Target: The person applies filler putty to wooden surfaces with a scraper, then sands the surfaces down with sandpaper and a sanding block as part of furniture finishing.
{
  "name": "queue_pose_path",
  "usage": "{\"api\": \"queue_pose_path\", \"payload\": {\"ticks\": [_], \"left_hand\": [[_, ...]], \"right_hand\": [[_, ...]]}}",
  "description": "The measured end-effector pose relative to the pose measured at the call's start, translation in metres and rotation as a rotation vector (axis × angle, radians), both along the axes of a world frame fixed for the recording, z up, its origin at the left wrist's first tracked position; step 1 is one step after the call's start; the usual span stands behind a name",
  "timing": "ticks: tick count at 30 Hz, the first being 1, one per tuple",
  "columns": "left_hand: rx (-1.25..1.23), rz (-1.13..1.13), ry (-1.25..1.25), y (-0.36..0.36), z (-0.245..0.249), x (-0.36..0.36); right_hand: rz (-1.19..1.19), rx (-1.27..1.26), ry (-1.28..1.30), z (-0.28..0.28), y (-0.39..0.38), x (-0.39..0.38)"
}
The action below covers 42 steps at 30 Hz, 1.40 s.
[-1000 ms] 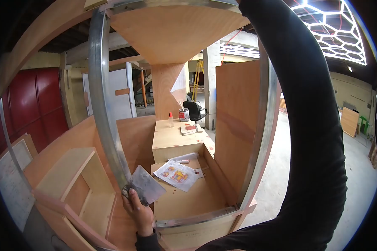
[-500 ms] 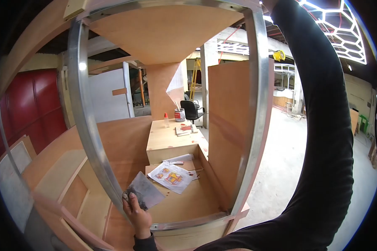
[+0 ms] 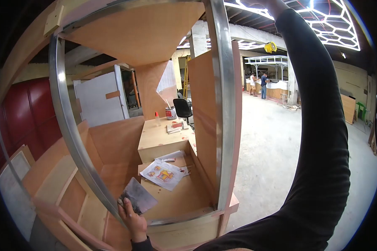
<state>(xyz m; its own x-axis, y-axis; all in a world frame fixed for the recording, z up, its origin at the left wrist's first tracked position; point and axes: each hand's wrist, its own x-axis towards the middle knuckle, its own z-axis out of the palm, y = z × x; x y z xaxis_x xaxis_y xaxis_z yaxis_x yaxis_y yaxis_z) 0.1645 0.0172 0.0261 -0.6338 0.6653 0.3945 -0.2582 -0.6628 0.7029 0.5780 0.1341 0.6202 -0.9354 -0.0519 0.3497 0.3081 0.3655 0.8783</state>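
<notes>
At the lower left, my left hand (image 3: 132,217) grips a thin, grey, smudged sheet (image 3: 139,196) by its corner, beside the metal frame (image 3: 81,159) of a wooden cabinet. Behind the sheet, a paper with a coloured drawing (image 3: 165,173) lies on the wooden floor of the cabinet. My right arm, in a black sleeve (image 3: 322,125), reaches up along the right side. Only part of my right hand (image 3: 266,5) shows at the top edge; its fingers are cut off or hidden, so what it touches cannot be told.
On the wooden ledge (image 3: 161,140) stand a paint can (image 3: 170,113) with brushes and a red-capped bottle (image 3: 157,119). A black chair (image 3: 182,108) is behind. Two people (image 3: 264,85) stand far off by a counter. Hexagonal lights (image 3: 331,27) hang at upper right.
The view has turned to the right, so the cabinet sits further left and two distant people now show. My left hand still holds the sheet. My right hand shows a little more.
</notes>
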Motion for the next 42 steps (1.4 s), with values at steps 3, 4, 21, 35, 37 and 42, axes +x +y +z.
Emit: {"api": "queue_pose_path", "payload": {"ticks": [3, 4, 21, 35, 37, 42], "left_hand": [[-0.034, -0.003, -0.021, -0.013, -0.006, 0.016], [-0.069, -0.047, -0.034, -0.022, -0.004, 0.026], [-0.178, -0.228, -0.198, -0.058, -0.042, 0.175], [-0.087, -0.222, -0.001, -0.138, -0.012, 0.190], [-0.159, -0.054, 0.305, -0.135, -0.013, 0.193], [-0.096, -0.048, 0.486, -0.127, -0.004, 0.231]], "right_hand": [[-0.084, -0.053, 0.183, -0.015, 0.014, 0.037], [-0.162, -0.052, 0.290, -0.027, 0.017, 0.051], [0.634, -1.435, 1.029, -0.619, -0.150, -0.084], [0.102, -1.482, 0.977, -0.626, -0.212, 0.000], [0.100, -1.403, 0.966, -0.602, -0.212, 0.021], [0.085, -0.913, 0.740, -0.555, -0.215, 0.042]]}}
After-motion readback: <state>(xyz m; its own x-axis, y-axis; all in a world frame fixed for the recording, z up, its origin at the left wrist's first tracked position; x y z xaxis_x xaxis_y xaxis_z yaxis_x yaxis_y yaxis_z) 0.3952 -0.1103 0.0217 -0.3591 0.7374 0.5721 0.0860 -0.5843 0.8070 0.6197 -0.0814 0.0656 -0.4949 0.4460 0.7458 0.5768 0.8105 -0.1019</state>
